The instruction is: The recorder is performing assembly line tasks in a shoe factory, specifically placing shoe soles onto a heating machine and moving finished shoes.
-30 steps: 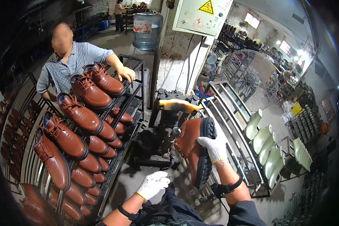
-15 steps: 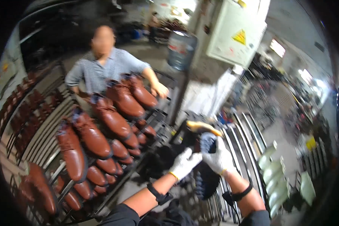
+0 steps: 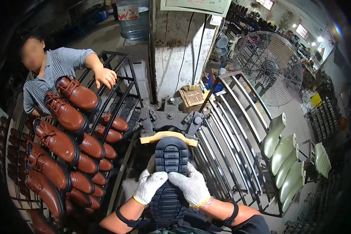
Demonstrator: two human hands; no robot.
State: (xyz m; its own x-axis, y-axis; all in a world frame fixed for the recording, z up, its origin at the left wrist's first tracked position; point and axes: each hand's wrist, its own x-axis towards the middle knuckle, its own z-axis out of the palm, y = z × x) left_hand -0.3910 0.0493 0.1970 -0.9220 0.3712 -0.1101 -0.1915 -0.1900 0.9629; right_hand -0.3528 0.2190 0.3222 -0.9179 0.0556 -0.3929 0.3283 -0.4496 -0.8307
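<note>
Shoe [image 3: 168, 201] held centrally, sole to camera, long axis vertical in view; far end overlaps curved yellow bar [image 3: 149, 139], contact unclear. Left hand [image 3: 150, 188], right hand [image 3: 191, 188] part-closed, gripping its sides, thumbs on sole. Upper, most fingers hidden beneath; toe direction uncertain. Tread black, rubbery, cross-ribbed, round-ended; gloves [image 3: 194, 186] white knit

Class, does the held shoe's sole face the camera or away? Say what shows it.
Toward the camera: the shoe shows its black tread, held by left hand and right hand.
</note>
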